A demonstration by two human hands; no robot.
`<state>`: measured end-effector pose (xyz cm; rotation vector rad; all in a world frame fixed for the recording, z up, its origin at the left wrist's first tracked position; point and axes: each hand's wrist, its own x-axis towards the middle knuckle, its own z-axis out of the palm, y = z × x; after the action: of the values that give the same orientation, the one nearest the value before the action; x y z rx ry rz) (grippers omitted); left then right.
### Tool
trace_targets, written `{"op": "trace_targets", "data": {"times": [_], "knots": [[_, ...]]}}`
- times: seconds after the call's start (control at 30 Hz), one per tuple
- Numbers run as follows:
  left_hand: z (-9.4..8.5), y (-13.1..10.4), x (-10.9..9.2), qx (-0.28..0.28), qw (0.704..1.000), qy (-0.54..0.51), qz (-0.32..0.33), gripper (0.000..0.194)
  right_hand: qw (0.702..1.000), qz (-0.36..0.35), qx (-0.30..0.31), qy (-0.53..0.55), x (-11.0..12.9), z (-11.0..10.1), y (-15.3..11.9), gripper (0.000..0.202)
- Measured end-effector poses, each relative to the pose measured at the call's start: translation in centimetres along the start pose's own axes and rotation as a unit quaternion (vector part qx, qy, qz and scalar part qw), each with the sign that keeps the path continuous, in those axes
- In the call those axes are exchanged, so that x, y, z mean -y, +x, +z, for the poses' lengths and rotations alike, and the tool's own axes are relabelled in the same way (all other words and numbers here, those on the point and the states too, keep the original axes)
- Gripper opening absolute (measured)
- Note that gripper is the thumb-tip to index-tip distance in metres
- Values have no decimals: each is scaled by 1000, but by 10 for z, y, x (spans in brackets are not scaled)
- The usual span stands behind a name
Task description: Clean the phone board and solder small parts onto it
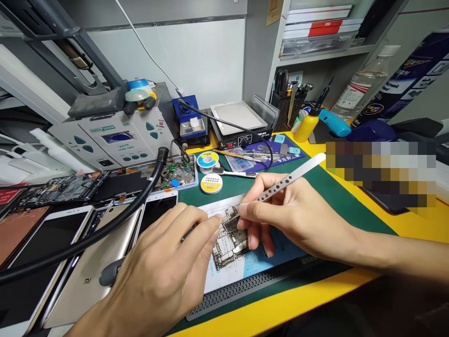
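Observation:
My right hand [291, 210] pinches slim silver tweezers [291, 178] with a row of holes along their side. Their back end points up to the right, and the tips are hidden by my fingers over the board's upper right. Below lies a phone circuit board [228, 243] on a white and blue sheet [257, 262]. With fingertips at its upper left edge, my left hand [171, 257] steadies the board. Beside the left wrist shows a dark grey rounded handle end [110, 272]; whether that hand also grips it is hidden.
A black hose [115, 229] sweeps across several phones [87, 269] at left, from the hot air station [122, 138]. Behind the board stand a solder spool [207, 161], a round tin [211, 184], a brush [238, 173] and a heating plate [240, 119]. A yellow bottle [306, 126] stands at the back right.

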<state>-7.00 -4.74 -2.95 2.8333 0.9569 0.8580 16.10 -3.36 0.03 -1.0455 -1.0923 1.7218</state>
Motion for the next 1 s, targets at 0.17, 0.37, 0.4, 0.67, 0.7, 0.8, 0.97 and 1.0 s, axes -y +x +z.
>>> {"op": "trace_targets", "data": {"times": [0.17, 0.37, 0.4, 0.67, 0.7, 0.8, 0.97, 1.0], "knots": [[1, 0, 2, -8, 1000, -12, -2, 25, 1000, -5, 15, 20, -2, -3, 2, 26], [2, -1, 1, -15, 999, -28, -5, 24, 999, -2, 20, 46, -2, -3, 4, 31], [2, -1, 1, -16, 999, -29, -5, 24, 999, 0, 20, 50, -2, -3, 5, 32], [3, 0, 2, -13, 999, -35, -5, 25, 998, 9, 20, 66, 1, -2, 3, 31], [2, 0, 2, -13, 999, -35, -5, 25, 998, 8, 19, 67, 1, -2, 3, 30], [2, 0, 2, -12, 999, -31, -4, 24, 997, 7, 17, 72, 0, -2, 2, 28], [3, -1, 2, -12, 999, -32, -4, 24, 998, 14, 20, 62, 1, -1, 3, 32], [3, -1, 2, -13, 999, -32, -5, 24, 998, 14, 18, 63, 1, -1, 3, 32]]}}
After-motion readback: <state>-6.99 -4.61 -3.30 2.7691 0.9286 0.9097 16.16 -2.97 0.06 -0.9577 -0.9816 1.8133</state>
